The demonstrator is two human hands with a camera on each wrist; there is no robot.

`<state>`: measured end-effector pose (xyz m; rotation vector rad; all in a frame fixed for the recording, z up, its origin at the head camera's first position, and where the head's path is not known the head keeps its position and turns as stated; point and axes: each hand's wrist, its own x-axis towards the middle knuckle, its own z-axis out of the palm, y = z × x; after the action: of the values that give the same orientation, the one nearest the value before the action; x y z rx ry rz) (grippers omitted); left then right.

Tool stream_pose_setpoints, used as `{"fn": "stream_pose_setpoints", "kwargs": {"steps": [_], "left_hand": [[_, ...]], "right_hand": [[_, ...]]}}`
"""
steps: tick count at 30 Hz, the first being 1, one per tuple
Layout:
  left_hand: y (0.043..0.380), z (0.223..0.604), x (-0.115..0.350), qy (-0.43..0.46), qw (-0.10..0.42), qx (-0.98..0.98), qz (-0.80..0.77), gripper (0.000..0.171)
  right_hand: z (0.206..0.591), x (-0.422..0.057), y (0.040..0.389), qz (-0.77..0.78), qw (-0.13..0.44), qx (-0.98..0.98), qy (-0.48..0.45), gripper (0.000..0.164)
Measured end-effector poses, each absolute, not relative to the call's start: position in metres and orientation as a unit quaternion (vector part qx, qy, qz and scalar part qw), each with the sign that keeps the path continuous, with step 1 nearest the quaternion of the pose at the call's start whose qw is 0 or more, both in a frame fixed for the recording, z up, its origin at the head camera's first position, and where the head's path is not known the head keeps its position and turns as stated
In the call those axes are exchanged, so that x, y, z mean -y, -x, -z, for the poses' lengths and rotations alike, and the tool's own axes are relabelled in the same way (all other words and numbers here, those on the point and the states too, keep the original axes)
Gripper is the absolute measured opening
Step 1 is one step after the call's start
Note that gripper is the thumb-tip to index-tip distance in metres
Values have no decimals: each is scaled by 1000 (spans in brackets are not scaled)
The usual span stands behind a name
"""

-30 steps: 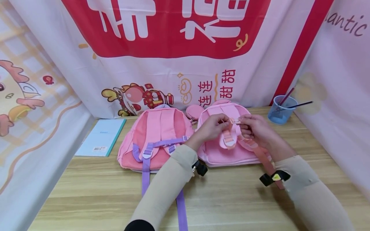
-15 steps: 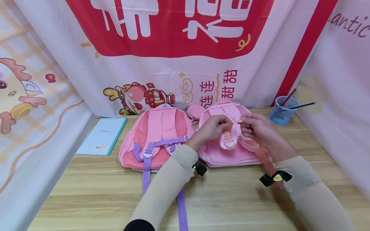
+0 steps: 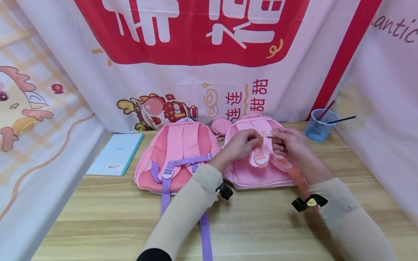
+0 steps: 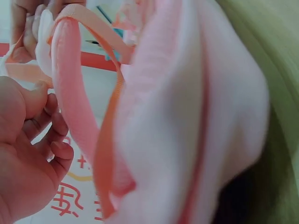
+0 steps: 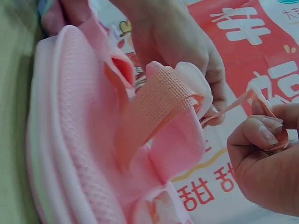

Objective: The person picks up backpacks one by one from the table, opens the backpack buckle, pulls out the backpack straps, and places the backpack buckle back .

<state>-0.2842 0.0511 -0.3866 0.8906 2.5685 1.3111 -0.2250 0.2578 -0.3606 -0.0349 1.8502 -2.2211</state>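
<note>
The right-hand pink backpack [image 3: 261, 177] lies with its strap side up beneath both hands. My left hand [image 3: 240, 145] pinches an orange webbing strap [image 5: 233, 107] between thumb and finger; its other fingers are loosely bent in the left wrist view. In my right hand [image 3: 290, 146], thumb and fingers pinch a small white buckle [image 3: 266, 133], through which orange webbing runs. The webbing stretches between the two hands. Below it, a padded pink shoulder strap [image 4: 70, 74] ends in a white strap adjuster [image 3: 260, 160]. My palms hide part of the webbing.
Left of the hands lies a second pink backpack [image 3: 181, 145] with purple straps [image 3: 205, 235] trailing over the wooden table [image 3: 98, 224]. A light-blue notebook [image 3: 115, 154] rests at the back left. A blue cup [image 3: 321, 127] holding pens stands at the back right.
Both hands keep their hold on the strap and buckle. The white buckle has turned a little and more of its face shows. The head view has shifted slightly.
</note>
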Motion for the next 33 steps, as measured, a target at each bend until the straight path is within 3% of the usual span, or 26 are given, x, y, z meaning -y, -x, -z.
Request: {"fn": "stream_pose_setpoints", "kwargs": {"steps": [11,21,33], "left_hand": [[276,366,-41,-340,18,-819,-461,31],[278,370,-40,-351,-21,-812,-466,25],[282,377,-40,-351,-32,-804,-479,26]], "right_hand": [[359,-267,225,762,144,-631,19,26],[365,-272,225,763,168,-624,17,25],[374,-265,229,782,166,-601,1,22]]}}
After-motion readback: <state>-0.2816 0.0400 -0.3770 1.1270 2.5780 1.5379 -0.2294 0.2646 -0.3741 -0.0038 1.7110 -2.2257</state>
